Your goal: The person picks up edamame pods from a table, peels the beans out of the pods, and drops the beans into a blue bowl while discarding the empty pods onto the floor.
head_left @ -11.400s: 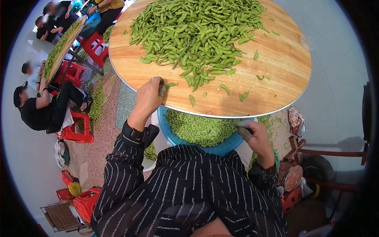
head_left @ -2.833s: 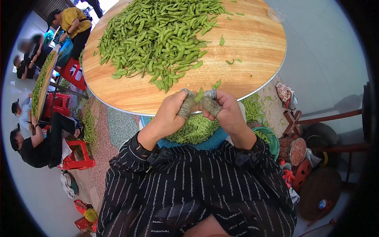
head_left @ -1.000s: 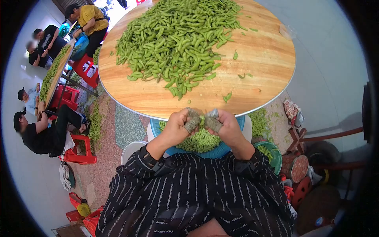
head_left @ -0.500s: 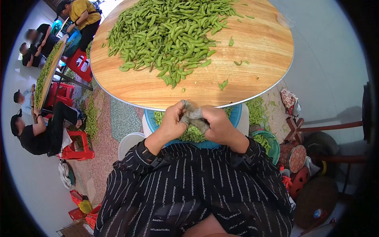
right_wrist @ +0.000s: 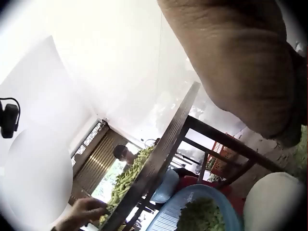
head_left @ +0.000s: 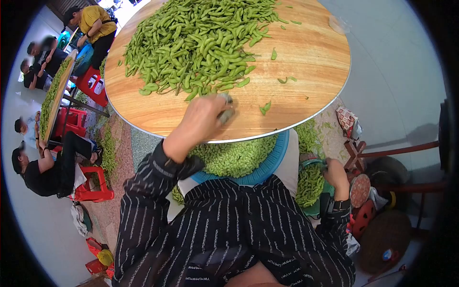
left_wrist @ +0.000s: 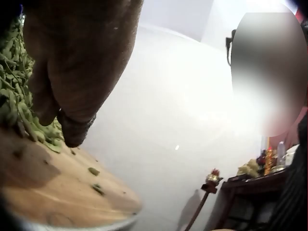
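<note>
A heap of green soybean pods [head_left: 191,48] covers much of the round wooden tabletop [head_left: 311,52]. My left hand [head_left: 198,119] reaches over the table's near edge to the front of the heap. Its wrapped thumb and forefinger stand apart with nothing seen between them. In the left wrist view the left hand [left_wrist: 82,57] points down beside the pods. A blue basin [head_left: 283,152] of shelled beans [head_left: 234,155] sits below the table edge. My right hand [head_left: 337,177] is low at the right, beside a green basket [head_left: 313,210] of pods [head_left: 310,186]; its fingertips are mostly hidden.
Two loose pods [head_left: 265,108] lie near the front edge. A wooden stand [head_left: 355,152] and a patterned bag [head_left: 349,122] are on the right. At left, several people sit or stand by another table [head_left: 55,93] of pods, with red stools [head_left: 95,184] near them.
My hands were together over the basin, working at a pod. Now the left has gone forward to the heap and the right has swung down and right to the green basket.
</note>
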`<control>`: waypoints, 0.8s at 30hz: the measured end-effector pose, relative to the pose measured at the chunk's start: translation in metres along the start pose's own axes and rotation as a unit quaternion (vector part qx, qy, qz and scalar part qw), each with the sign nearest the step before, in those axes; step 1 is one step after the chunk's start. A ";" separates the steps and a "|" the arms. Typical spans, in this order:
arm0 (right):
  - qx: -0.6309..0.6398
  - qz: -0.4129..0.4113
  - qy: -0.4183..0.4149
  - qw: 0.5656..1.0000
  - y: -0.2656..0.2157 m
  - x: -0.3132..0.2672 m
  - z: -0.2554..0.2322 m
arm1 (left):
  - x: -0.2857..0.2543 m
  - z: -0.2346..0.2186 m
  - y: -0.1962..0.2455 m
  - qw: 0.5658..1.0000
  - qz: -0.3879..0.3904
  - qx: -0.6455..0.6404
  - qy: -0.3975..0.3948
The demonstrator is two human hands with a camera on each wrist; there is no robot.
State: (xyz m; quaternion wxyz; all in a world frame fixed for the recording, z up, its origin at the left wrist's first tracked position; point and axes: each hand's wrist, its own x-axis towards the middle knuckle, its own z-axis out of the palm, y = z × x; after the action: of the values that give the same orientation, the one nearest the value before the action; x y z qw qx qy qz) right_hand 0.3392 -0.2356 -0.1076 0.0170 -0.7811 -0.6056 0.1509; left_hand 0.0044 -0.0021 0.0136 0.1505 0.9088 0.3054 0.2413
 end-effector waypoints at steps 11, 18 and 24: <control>0.386 -0.118 -0.028 0.915 -0.117 0.034 -0.029 | 0.028 0.010 -0.037 0.997 -0.045 0.057 -0.021; 0.821 -0.151 -0.227 0.502 -0.212 0.075 -0.050 | -0.009 -0.005 0.001 0.828 -0.155 -0.529 0.102; 0.860 -0.105 -0.168 0.471 -0.233 0.079 -0.060 | -0.042 0.008 0.016 0.813 -0.128 -0.555 0.121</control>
State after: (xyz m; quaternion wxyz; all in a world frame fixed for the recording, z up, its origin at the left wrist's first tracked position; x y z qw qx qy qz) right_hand 0.1526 -0.0892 -0.0186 0.5938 -0.2643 -0.2403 0.7210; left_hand -0.0135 -0.0416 -0.0007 0.6207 0.5869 0.2489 0.4565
